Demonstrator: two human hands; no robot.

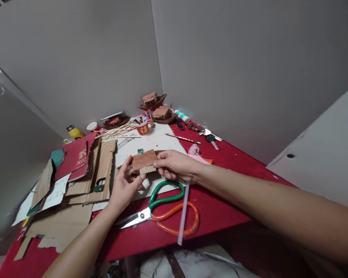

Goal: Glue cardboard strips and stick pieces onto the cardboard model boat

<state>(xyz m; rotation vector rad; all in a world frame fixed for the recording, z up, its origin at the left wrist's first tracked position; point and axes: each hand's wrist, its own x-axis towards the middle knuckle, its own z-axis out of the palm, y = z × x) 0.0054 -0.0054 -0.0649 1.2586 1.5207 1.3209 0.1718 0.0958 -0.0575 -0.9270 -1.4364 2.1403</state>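
Both my hands hold a small brown corrugated cardboard piece [144, 160] above the red table [220, 200]. My left hand [124, 186] grips its left and lower edge with thumb and fingers closed on it. My right hand [174, 165] pinches its right edge. A pale ribbed strip shows along the piece's lower edge. Right below my hands lie large scissors [162, 210] with one green and one orange handle loop, and a clear stick [183, 214] lies across them.
Cardboard scraps [84, 173] and a red box piece [75, 156] cover the left side. At the back stand brown model boats [153, 102], a red paper cup [141, 127], wooden sticks [116, 131], a glue tube [182, 116], keys [210, 136] and a yellow bottle [74, 132]. Grey walls enclose the corner.
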